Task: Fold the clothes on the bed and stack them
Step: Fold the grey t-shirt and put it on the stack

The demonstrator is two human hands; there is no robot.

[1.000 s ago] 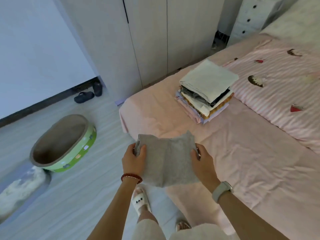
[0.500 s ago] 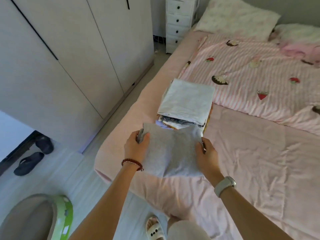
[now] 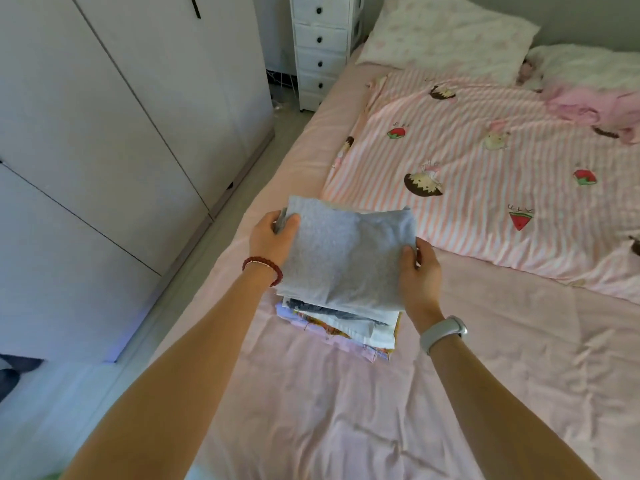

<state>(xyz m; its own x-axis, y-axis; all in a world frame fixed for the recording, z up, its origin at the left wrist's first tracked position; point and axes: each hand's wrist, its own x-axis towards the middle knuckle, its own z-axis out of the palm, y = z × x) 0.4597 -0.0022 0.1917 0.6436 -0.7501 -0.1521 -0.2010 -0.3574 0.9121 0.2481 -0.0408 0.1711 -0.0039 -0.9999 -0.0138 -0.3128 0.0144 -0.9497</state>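
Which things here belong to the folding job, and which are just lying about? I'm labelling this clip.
Job:
grey garment, folded, held over the stack
left hand
right hand
stack of clothes
bed

Lying about:
striped quilt
pillow
drawer unit
wardrobe

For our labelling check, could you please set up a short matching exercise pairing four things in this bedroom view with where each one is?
Things:
1. folded grey garment
2. red bead bracelet
3. white watch
4. white drawer unit

Places:
A. right wrist
B. beside the bed's head
C. held over the stack of folded clothes
D. left wrist

Pairs: 1-C, 2-D, 3-A, 4-B
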